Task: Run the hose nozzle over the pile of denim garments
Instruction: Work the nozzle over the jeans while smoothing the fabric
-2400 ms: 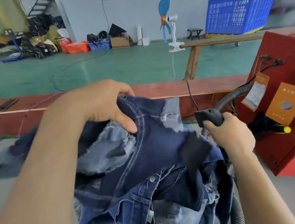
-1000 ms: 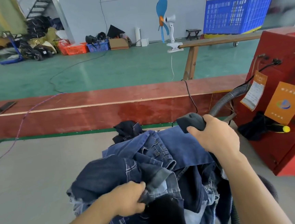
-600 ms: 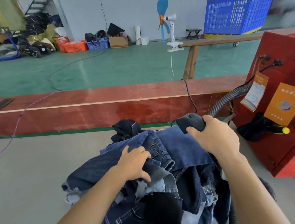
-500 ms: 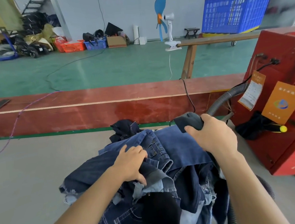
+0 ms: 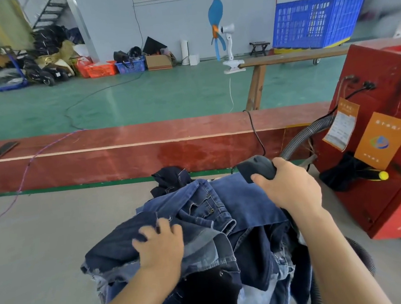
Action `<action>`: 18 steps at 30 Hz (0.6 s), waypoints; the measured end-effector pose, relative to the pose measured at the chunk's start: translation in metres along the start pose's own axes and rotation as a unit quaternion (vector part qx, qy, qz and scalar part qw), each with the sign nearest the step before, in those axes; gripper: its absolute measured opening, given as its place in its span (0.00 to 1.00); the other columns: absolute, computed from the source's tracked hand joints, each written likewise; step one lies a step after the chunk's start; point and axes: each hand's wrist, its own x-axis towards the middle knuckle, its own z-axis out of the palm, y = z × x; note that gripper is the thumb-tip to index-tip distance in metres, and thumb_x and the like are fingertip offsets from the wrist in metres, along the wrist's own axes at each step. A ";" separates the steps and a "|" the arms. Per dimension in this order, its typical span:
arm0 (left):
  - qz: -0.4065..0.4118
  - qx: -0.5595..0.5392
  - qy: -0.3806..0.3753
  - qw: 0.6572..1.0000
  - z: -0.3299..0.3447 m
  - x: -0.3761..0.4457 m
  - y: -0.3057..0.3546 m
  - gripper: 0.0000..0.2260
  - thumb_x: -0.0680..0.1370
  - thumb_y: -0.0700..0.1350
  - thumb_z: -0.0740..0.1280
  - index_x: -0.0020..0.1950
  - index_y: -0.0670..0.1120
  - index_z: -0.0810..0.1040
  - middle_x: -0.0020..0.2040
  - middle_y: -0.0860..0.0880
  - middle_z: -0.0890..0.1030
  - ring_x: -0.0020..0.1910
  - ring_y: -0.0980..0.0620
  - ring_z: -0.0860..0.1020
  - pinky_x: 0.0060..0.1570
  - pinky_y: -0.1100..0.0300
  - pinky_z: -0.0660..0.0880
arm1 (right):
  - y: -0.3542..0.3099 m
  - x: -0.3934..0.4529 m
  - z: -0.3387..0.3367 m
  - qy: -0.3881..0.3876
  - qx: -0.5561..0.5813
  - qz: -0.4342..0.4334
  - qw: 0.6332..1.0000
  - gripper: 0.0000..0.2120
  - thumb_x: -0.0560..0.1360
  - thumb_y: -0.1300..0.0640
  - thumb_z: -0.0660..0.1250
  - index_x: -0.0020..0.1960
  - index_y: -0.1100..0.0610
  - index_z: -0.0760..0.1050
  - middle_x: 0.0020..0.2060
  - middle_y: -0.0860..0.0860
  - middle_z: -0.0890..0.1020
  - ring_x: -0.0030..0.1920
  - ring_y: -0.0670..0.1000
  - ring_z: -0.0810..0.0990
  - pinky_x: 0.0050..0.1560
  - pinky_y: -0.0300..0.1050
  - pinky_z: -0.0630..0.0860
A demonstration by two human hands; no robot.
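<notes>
A pile of blue denim garments (image 5: 238, 204) lies in front of me on the grey work surface (image 5: 45, 250). My right hand (image 5: 290, 190) grips the black hose nozzle (image 5: 256, 167) at the pile's far right edge, just above the denim. A grey ribbed hose (image 5: 302, 135) runs from the nozzle to the red machine (image 5: 387, 135). My left hand (image 5: 161, 245) lies on a dark denim piece at the pile's left side, fingers spread flat on the cloth.
A red wooden ledge (image 5: 121, 149) borders the far side of the surface, with a phone (image 5: 0, 150) on it. A black cable (image 5: 256, 132) hangs over the ledge. More hose (image 5: 363, 256) loops at the lower right. A clip fan (image 5: 223, 33) and blue crate (image 5: 314, 20) stand behind.
My left hand put down the lifted denim, then slid left and lower onto the dark piece, fingers now flat. My right hand with the nozzle stays near the pile's far right.
</notes>
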 end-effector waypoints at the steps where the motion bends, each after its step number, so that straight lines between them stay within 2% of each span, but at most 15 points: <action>1: -0.017 -0.020 -0.006 1.000 -0.004 0.000 -0.007 0.24 0.77 0.40 0.67 0.70 0.45 0.61 0.67 0.40 0.66 0.63 0.39 0.72 0.56 0.51 0.72 | 0.000 0.000 0.000 0.000 0.001 0.000 1.000 0.14 0.76 0.44 0.64 0.48 0.55 0.70 0.38 0.50 0.77 0.40 0.55 0.76 0.36 0.45 0.68; 3: -0.017 -0.107 0.027 0.994 -0.022 0.005 -0.022 0.16 0.78 0.37 0.63 0.64 0.46 0.70 0.58 0.45 0.76 0.55 0.46 0.77 0.47 0.59 0.71 | 0.000 0.000 -0.001 0.002 0.003 0.005 1.000 0.14 0.76 0.43 0.64 0.48 0.55 0.70 0.36 0.49 0.76 0.39 0.54 0.75 0.34 0.44 0.67; 4: -0.013 -0.168 0.067 0.983 -0.033 0.007 -0.030 0.14 0.78 0.35 0.61 0.60 0.49 0.73 0.53 0.47 0.78 0.50 0.49 0.77 0.45 0.61 0.69 | 0.000 -0.001 -0.002 0.004 0.005 0.010 1.000 0.14 0.75 0.43 0.64 0.47 0.55 0.69 0.35 0.48 0.75 0.37 0.54 0.74 0.32 0.44 0.65; 6: 0.001 -0.293 0.167 0.941 -0.061 0.003 -0.039 0.19 0.76 0.30 0.58 0.57 0.50 0.78 0.50 0.48 0.80 0.42 0.53 0.74 0.42 0.67 0.67 | 0.001 0.000 -0.004 0.014 0.014 0.026 0.999 0.14 0.75 0.43 0.65 0.47 0.54 0.69 0.33 0.46 0.73 0.35 0.52 0.71 0.29 0.42 0.61; 9: 0.102 -0.429 0.350 0.827 -0.113 -0.021 -0.040 0.24 0.69 0.25 0.57 0.53 0.46 0.84 0.48 0.54 0.81 0.30 0.68 0.71 0.36 0.80 0.64 | 0.004 0.000 -0.009 0.031 0.024 0.055 0.998 0.14 0.75 0.44 0.65 0.49 0.54 0.70 0.33 0.47 0.73 0.35 0.53 0.71 0.32 0.43 0.63; 11: 0.155 -0.494 0.424 0.743 -0.149 -0.031 -0.044 0.25 0.68 0.25 0.57 0.47 0.50 0.83 0.42 0.57 0.81 0.29 0.69 0.72 0.34 0.81 0.64 | 0.006 0.000 -0.012 0.041 0.033 0.070 0.996 0.14 0.75 0.44 0.65 0.50 0.55 0.71 0.36 0.51 0.76 0.38 0.57 0.74 0.36 0.45 0.67; 14: 0.232 -0.633 0.442 0.592 -0.189 -0.024 -0.051 0.24 0.72 0.25 0.58 0.41 0.53 0.81 0.34 0.62 0.80 0.32 0.66 0.73 0.33 0.72 0.69 | 0.012 0.000 -0.020 0.059 0.049 0.092 0.993 0.15 0.75 0.45 0.65 0.50 0.56 0.71 0.42 0.57 0.79 0.40 0.57 0.74 0.40 0.47 0.69; 15: 0.255 -0.648 0.446 0.561 -0.193 -0.019 -0.052 0.23 0.71 0.25 0.57 0.41 0.52 0.80 0.33 0.62 0.80 0.33 0.65 0.74 0.34 0.73 0.69 | 0.015 0.001 -0.023 0.056 0.056 0.094 0.992 0.13 0.76 0.47 0.64 0.52 0.57 0.71 0.44 0.59 0.80 0.41 0.58 0.74 0.42 0.48 0.69; 16: 0.269 -0.644 0.451 0.557 -0.192 -0.014 -0.052 0.24 0.70 0.25 0.56 0.43 0.53 0.80 0.33 0.63 0.80 0.34 0.66 0.74 0.36 0.74 0.68 | 0.018 0.001 -0.026 0.053 0.061 0.096 0.992 0.11 0.78 0.51 0.63 0.54 0.58 0.71 0.47 0.60 0.79 0.43 0.59 0.75 0.44 0.49 0.70; 18: 0.272 -0.626 0.436 0.587 -0.172 0.007 -0.054 0.25 0.69 0.23 0.57 0.49 0.51 0.80 0.35 0.65 0.81 0.37 0.69 0.76 0.39 0.75 0.70 | 0.024 0.002 -0.031 0.063 0.064 0.112 0.990 0.07 0.79 0.57 0.60 0.55 0.59 0.71 0.47 0.62 0.78 0.45 0.62 0.75 0.43 0.51 0.69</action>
